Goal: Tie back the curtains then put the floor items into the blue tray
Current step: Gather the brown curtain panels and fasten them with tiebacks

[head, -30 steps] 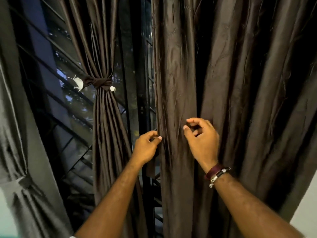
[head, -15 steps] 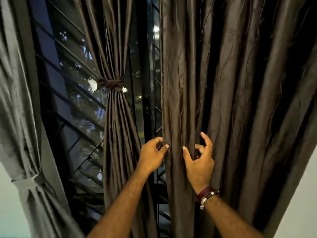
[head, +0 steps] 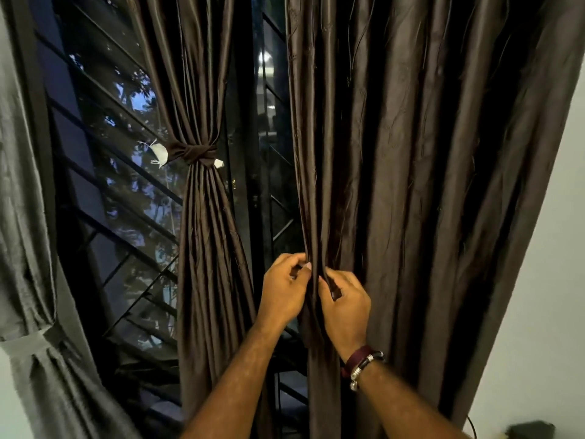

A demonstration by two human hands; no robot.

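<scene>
Head view | left hand (head: 283, 288) and right hand (head: 346, 307) both pinch loose brown curtain (head: 411, 185) at its left edge | tied curtain (head: 202, 217) hangs beside, window bars (head: 126, 198) behind | white wall (head: 544, 280) borders right.

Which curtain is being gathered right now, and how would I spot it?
Start at the dark barred window. To its right hangs the wide brown curtain, falling loose to the pale wall. Unlike the narrower brown curtain, cinched by a knotted tie, and the tied grey curtain, it has no tie, and both hands pinch its left edge.
</scene>
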